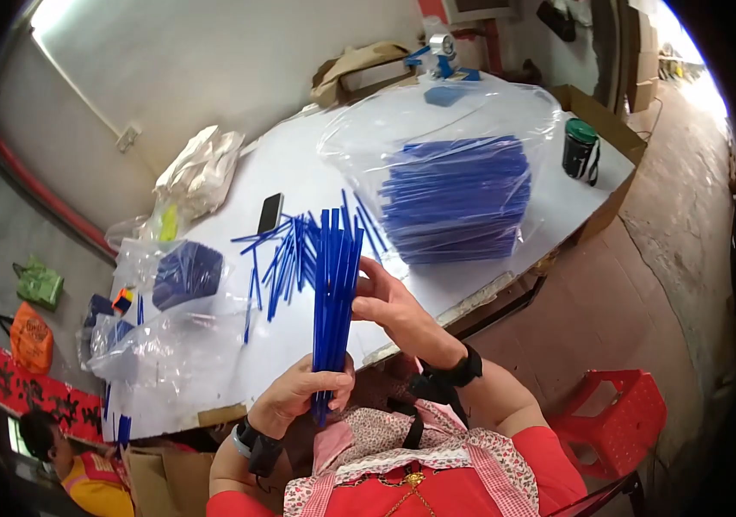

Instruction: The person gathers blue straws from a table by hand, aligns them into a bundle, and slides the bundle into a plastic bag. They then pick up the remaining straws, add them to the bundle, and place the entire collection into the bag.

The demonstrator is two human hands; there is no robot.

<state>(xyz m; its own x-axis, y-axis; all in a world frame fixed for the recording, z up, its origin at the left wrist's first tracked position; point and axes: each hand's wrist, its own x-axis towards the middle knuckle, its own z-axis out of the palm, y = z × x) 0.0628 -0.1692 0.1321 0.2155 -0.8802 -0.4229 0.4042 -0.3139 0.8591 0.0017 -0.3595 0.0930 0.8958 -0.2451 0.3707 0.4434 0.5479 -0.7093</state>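
Observation:
Upright in front of me is a bundle of slim blue plastic straws (333, 293), their upper ends slightly uneven. My left hand (312, 388) is closed round the lower part, thumb across the front. Higher up, my right hand (402, 314) grips the bundle's right side, with the thumb at its edge and some fingertips hidden behind. Loose blue straws (286, 263) lie scattered on the white table (290, 146) just beyond the bundle. Farther right, a big clear plastic bag (359, 138) holds a tall stack of the same straws (458, 202).
A phone (271, 213) lies behind the loose straws. Clear bags with blue pieces (187, 276) cover the table's left side. At the right stand a dark jar with a green lid (580, 148) and a red stool (613, 418). A tape dispenser (443, 56) stands at the back.

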